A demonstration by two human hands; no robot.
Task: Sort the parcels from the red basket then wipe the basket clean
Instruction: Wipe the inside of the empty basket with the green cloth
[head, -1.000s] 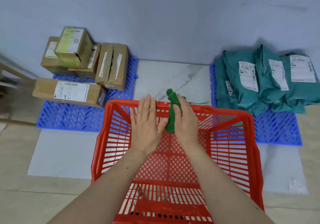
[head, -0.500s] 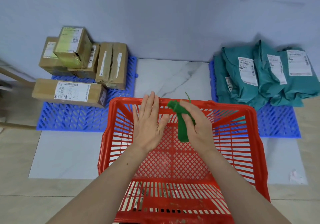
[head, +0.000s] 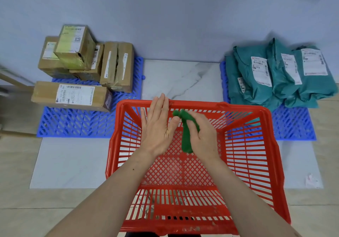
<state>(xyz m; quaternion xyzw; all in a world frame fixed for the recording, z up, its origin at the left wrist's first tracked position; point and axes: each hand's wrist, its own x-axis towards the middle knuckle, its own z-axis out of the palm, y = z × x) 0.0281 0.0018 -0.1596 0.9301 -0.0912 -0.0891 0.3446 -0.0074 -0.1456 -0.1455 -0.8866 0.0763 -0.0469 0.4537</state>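
Right hand (head: 201, 134): fingers curled and clamped round a green cloth (head: 186, 136), which is bunched into a narrow roll, one end poking up past the fingertips, the other hanging below the palm. Left hand (head: 157, 126): flat, fingers straight and together, gripping nothing, thumb just beside the cloth's upper end. Both hands sit above the basket's interior, near its far rim.

Red basket (head: 256, 156): slatted plastic, lattice floor, no parcels inside; pale scuffs or grime along the near wall. It rests on a pale floor mat (head: 69, 163), between the two sorted groups.

Cardboard boxes (head: 86, 68): several, labelled, stacked on a blue grid pallet (head: 77, 125) to the left, against the wall.

Teal poly mailers (head: 278, 75): several, labelled, leaning in an overlapping row on a second blue pallet (head: 293, 125) to the right.

Stage, as judged: sorting appears finished; wiping not yet begun, cloth not touching the basket.

Risks, as judged:
- Rolled cloth offers little wiping face; unless opened out, it would skim the slats and leave the grime.
- Loose threads or folds could snag in the lattice openings.
- Light, unheld basket could slide on the smooth mat under a firm stroke; the free hand would need to steady the rim.
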